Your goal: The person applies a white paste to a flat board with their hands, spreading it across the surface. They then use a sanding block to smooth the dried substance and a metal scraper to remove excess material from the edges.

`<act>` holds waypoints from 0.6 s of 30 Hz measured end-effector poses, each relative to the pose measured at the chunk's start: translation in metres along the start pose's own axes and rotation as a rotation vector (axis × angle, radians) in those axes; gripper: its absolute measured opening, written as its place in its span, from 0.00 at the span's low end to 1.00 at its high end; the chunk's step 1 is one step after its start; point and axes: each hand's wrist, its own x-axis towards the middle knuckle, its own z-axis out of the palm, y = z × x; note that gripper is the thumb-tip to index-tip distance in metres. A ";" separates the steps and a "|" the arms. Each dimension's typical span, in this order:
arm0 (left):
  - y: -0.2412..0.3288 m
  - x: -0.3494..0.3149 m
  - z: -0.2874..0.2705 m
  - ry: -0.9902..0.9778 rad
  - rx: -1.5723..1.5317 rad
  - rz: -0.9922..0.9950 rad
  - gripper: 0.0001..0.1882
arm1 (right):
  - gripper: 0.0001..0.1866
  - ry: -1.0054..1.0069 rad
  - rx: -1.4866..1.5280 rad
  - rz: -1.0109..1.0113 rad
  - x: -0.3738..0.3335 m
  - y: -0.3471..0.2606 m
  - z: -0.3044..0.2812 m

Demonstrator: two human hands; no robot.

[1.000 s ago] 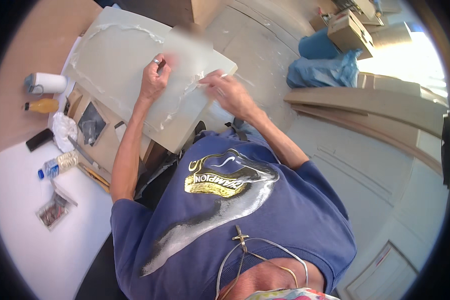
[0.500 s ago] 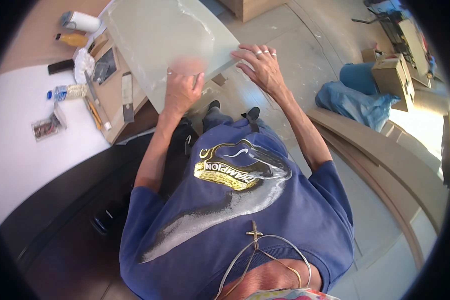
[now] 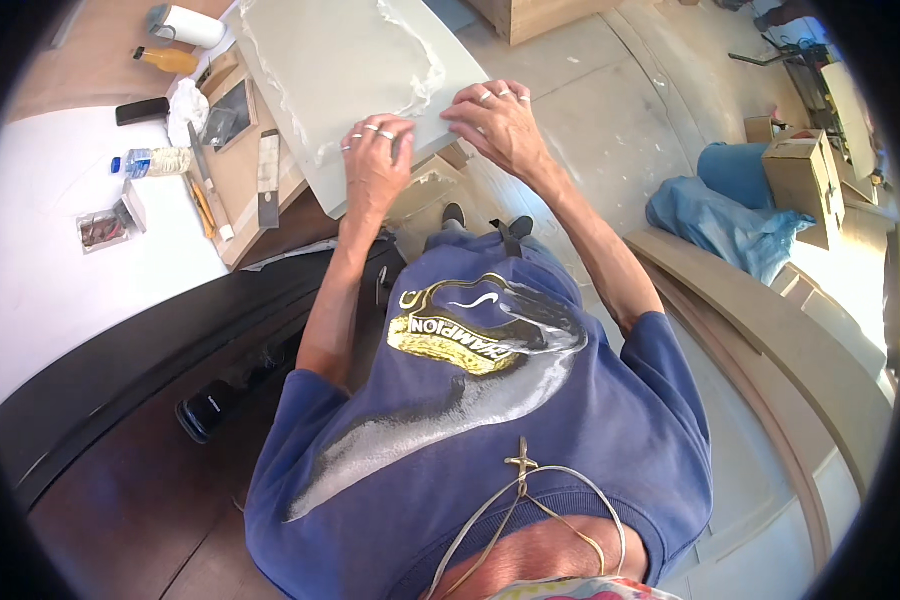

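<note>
A pale grey panel (image 3: 345, 70) with ragged white smears along its sides lies in front of me. My left hand (image 3: 377, 160) is over its near edge, closed, with the fingers curled and the thumb raised beside them. Close to the panel's right corner is my right hand (image 3: 495, 125), its fingers bent and drawn in toward the thumb above the panel's edge. A small gap separates the two hands. Whatever lies between the fingers of either hand, if anything, is hidden. Rings show on both hands.
Left of the panel are a metal blade (image 3: 269, 180), a water bottle (image 3: 155, 162), an orange-yellow bottle (image 3: 166, 60), a white roll (image 3: 187, 26) and a box of small parts (image 3: 105, 230). At right are curved boards (image 3: 760, 300), a blue plastic bag (image 3: 715, 222) and a cardboard box (image 3: 803, 180).
My right hand has moved left from the panel's corner, closer to my left hand, and its fingers have curled in. The whole view has shifted slightly to the right.
</note>
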 end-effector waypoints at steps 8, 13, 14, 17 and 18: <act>-0.017 0.012 -0.003 -0.079 -0.071 0.100 0.10 | 0.04 -0.090 -0.146 -0.081 -0.007 -0.008 -0.007; -0.011 0.014 0.000 -0.096 -0.108 0.138 0.11 | 0.05 -0.095 -0.176 -0.085 -0.018 -0.004 -0.009; -0.010 0.014 0.001 -0.090 -0.128 0.132 0.11 | 0.05 -0.111 -0.155 -0.062 -0.021 -0.003 -0.013; 0.000 0.018 0.004 -0.071 -0.159 0.123 0.11 | 0.04 -0.119 -0.049 0.023 -0.028 0.006 -0.031; 0.008 0.022 0.005 -0.064 -0.158 0.129 0.11 | 0.04 -0.097 0.008 0.067 -0.028 0.007 -0.037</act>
